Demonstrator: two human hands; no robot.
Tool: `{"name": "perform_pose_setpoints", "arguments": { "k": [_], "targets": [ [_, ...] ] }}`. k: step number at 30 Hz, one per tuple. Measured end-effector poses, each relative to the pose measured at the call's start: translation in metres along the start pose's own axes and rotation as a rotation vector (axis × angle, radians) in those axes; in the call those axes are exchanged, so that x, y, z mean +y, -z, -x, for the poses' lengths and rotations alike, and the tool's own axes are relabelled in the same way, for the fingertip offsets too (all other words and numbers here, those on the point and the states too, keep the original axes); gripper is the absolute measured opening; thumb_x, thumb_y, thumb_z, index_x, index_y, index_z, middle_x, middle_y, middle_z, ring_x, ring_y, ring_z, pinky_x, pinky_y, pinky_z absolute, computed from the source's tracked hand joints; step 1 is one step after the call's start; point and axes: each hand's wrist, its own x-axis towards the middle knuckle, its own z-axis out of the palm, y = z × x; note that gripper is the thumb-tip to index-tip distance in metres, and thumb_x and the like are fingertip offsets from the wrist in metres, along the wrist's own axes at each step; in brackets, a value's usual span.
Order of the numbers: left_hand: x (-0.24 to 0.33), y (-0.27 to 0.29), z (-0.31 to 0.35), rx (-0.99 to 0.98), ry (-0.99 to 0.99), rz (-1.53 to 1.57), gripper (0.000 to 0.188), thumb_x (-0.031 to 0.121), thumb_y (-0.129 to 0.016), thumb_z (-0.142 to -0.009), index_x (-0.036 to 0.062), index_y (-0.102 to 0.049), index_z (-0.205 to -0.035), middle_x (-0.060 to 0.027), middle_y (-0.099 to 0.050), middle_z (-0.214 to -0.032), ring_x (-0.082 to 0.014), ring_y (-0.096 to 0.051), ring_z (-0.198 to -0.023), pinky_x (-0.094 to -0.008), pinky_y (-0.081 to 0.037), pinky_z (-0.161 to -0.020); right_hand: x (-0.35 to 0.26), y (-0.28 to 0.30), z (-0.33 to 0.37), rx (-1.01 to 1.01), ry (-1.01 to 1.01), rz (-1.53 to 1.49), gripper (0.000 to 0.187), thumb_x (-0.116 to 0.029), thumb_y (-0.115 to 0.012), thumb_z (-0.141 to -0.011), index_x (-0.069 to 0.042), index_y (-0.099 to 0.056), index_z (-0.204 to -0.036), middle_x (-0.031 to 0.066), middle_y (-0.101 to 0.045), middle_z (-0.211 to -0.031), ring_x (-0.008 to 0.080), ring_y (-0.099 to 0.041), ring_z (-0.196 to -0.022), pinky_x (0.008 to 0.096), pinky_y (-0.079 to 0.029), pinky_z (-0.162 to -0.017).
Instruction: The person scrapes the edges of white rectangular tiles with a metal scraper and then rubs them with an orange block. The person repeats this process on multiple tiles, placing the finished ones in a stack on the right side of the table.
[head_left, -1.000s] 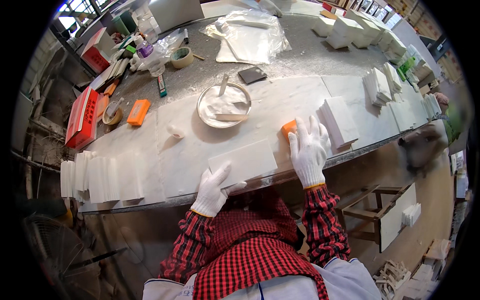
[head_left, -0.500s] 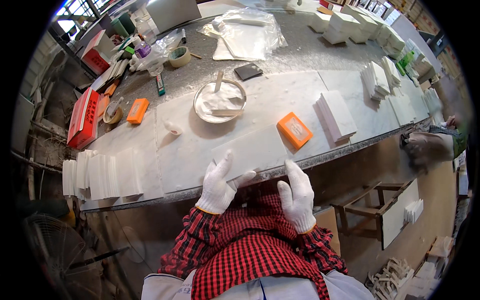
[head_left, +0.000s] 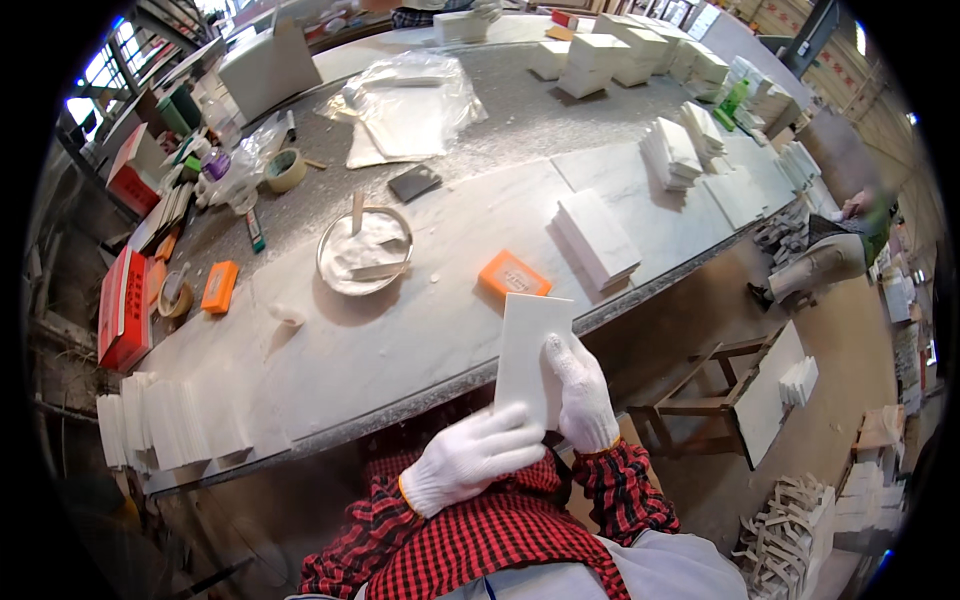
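A rectangular white stone tile (head_left: 530, 350) is held up and tilted in front of me, just off the table's front edge. My right hand (head_left: 585, 395), in a white knit glove, grips its right edge with the thumb on the face. My left hand (head_left: 472, 460), gloved alike, lies across the tile's lower left corner with fingers stretched out. Behind the tile's upper end sits an orange box (head_left: 512, 274) on the marble tabletop (head_left: 450, 320). Farther left stands a round bowl (head_left: 321, 262) of white paste, with flat sticks in it.
Tile stacks stand at the table's left end (head_left: 180, 425), to the right (head_left: 598, 240) and farther right (head_left: 670, 155). A dark square pad (head_left: 414, 182) and plastic-wrapped sheets (head_left: 400, 110) lie beyond the bowl. A wooden stand (head_left: 700, 405) is on the floor; a person (head_left: 825, 260) sits at right.
The tile has been lifted off the tabletop and stands tilted in my right hand. My left hand has come across to its lower corner. The view has shifted to the right.
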Motion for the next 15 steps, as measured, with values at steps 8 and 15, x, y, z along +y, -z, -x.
{"name": "perform_pose_setpoints", "arguments": {
  "k": [8, 15],
  "targets": [
    [0.001, 0.008, 0.085, 0.103, 0.495, 0.139, 0.036, -0.006, -0.071, -0.081, 0.0062, -0.080, -0.114, -0.0157, -0.077, -0.121, -0.0293, -0.077, -0.108, -0.0355, -0.063, -0.094, -0.069, 0.062, -0.062, 0.083, 0.351, 0.515, 0.058, -0.009, -0.069, -0.100, 0.006, -0.051, -0.153, 0.0111, -0.071, -0.125, 0.0134, -0.067, -0.109, 0.0303, -0.055, -0.093],
    [0.009, 0.011, 0.105, 0.346, 0.681, 0.014, 0.021, -0.003, -0.077, -0.086, 0.0031, -0.081, -0.106, -0.0151, -0.080, -0.111, -0.0281, -0.079, -0.102, -0.0340, -0.064, -0.090, -0.139, 0.128, -0.184, 0.128, 0.353, 0.919, 0.064, -0.017, -0.079, -0.093, 0.005, -0.057, -0.148, 0.0160, -0.078, -0.110, 0.0154, -0.073, -0.092, 0.0308, -0.058, -0.080]
  ]
}}
